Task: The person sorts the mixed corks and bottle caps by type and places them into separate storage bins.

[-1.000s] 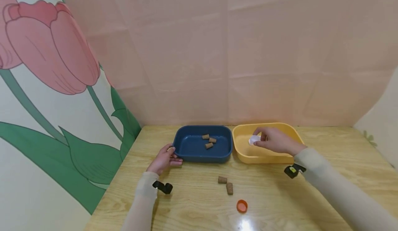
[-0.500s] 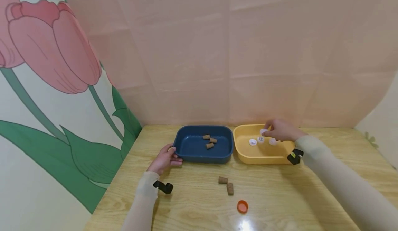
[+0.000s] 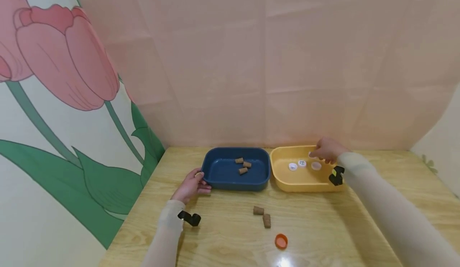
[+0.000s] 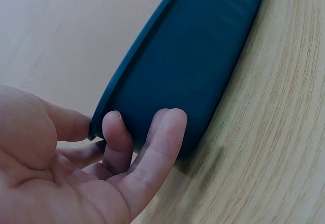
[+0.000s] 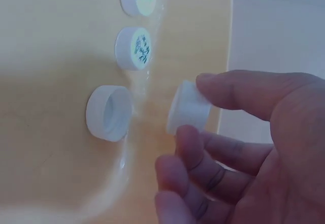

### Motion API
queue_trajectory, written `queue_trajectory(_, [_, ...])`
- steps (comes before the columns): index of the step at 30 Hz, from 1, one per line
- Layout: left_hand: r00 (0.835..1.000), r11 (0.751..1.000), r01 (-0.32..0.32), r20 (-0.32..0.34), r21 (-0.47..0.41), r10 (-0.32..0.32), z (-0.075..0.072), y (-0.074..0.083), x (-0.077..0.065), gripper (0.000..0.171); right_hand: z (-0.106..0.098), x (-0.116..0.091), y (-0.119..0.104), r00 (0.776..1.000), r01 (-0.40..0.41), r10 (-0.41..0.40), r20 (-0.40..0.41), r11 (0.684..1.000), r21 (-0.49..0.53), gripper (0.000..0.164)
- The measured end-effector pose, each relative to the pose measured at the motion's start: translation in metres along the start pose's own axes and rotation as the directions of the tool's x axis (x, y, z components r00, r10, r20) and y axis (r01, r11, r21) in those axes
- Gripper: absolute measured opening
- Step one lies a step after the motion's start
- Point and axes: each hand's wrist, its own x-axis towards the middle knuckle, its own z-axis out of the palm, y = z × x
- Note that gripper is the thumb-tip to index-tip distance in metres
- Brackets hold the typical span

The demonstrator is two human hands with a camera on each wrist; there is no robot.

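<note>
My left hand [image 3: 189, 186] pinches the near-left corner rim of a blue tray [image 3: 221, 176], thumb and index finger at the edge, other fingers beside its outer wall [image 4: 172, 66]. Over the back right of a yellow tray [image 3: 296, 178], my right hand [image 3: 328, 150] holds a white bottle cap [image 5: 189, 107] between thumb and fingers. Three more white caps lie on the yellow tray's floor: one with its hollow side showing [image 5: 109, 113], one with dark print [image 5: 133, 49], and another [image 3: 292, 166] farther left.
Three corks [image 3: 243, 171] lie in the blue tray. On the wooden table [image 3: 215, 231] in front are two more corks, one lying crosswise [image 3: 258, 210] and one lengthwise [image 3: 266, 221], and an orange bottle cap [image 3: 281, 241]. A pinkish sheet [image 3: 223, 79] hangs right behind the trays.
My right hand has moved right and back across the yellow tray, uncovering the caps on its floor, and still holds a white cap. The left hand stays at the blue tray's rim.
</note>
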Motion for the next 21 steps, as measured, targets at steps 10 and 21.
queue_trajectory(10, [1.0, 1.0, 0.004, 0.004, 0.004, -0.004, 0.0, -0.002, 0.0, 0.044, 0.005, 0.007, 0.014, 0.996, -0.093, 0.094, -0.012, 0.995, 0.039, 0.027])
queue_trajectory(21, [1.0, 1.0, -0.003, 0.003, 0.005, 0.003, 0.0, -0.002, 0.0, 0.043, 0.008, 0.017, 0.018, 0.985, -0.169, 0.17, 0.027, 0.985, -0.016, 0.029])
